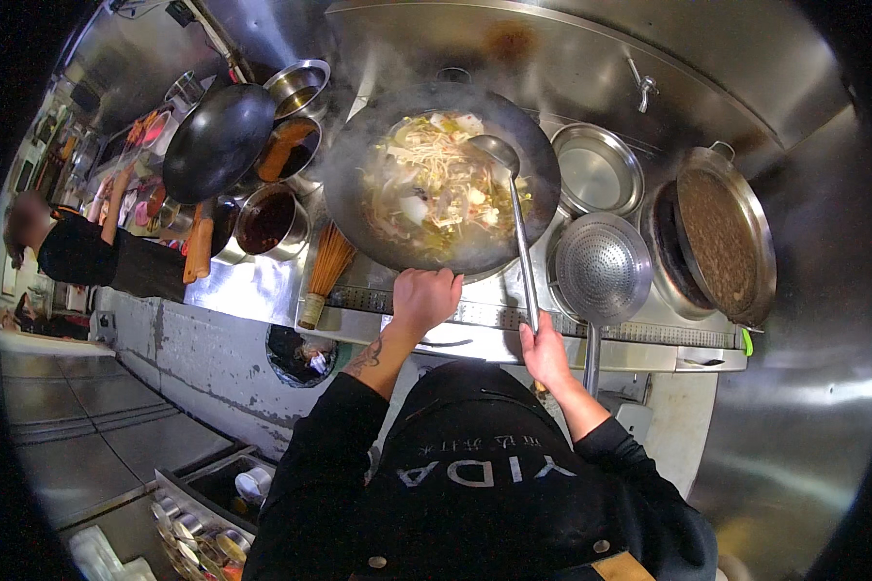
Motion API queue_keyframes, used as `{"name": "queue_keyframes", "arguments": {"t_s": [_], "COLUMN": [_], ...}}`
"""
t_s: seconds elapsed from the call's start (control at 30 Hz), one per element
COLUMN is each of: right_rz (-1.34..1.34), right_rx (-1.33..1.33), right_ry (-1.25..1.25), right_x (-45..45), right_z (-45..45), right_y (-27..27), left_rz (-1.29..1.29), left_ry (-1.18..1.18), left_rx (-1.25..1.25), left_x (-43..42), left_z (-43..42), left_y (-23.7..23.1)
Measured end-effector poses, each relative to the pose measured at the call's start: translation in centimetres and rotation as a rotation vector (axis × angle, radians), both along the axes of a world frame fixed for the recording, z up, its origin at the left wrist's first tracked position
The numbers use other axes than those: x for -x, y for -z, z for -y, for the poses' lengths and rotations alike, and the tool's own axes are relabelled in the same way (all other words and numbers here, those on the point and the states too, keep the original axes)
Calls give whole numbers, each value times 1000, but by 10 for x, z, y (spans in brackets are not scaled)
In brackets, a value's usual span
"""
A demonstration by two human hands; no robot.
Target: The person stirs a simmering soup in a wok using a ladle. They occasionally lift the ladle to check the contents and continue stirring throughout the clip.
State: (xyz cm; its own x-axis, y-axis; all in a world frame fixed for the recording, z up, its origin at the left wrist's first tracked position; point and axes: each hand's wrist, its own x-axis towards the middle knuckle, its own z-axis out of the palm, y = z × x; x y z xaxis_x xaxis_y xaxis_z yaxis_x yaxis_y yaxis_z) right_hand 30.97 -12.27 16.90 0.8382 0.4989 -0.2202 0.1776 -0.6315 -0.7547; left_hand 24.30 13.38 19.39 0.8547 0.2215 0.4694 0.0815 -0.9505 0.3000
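Note:
A large dark wok [349, 218] stands on the range before me, steaming. In it lies a soupy mix [436, 181] with enoki mushrooms, greens and pale pieces in broth. My left hand [425, 299] is closed at the wok's near edge; what its fingers grip there is hidden. My right hand [545, 352] holds the handle of a long metal ladle [525, 254], whose bowl rests over the right part of the food. Just right of the ladle, a perforated metal skimmer [602, 267] lies with its handle towards me.
A metal pot of clear liquid [597, 171] and a wide pan [719, 232] stand right, below a tap [647, 91]. To the left are a bamboo wok brush [327, 272], a pot of dark sauce [270, 221] and a tilted black wok [221, 145]. A person [80, 250] stands far left.

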Motion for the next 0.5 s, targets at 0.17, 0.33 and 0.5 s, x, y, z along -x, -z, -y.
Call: {"name": "queue_keyframes", "arguments": {"t_s": [0.17, 0.33, 0.5], "right_rz": [-22, -33, 24], "right_rx": [18, 78, 14], "right_ry": [8, -32, -31], "right_x": [-3, -19, -54], "right_z": [2, 5, 1], "right_y": [-4, -18, -40], "left_rz": [-38, -43, -132], "left_ry": [-22, -36, -103], "left_rx": [-3, 9, -1], "left_x": [0, 0, -2], "left_z": [1, 1, 4], "left_y": [1, 2, 1]}}
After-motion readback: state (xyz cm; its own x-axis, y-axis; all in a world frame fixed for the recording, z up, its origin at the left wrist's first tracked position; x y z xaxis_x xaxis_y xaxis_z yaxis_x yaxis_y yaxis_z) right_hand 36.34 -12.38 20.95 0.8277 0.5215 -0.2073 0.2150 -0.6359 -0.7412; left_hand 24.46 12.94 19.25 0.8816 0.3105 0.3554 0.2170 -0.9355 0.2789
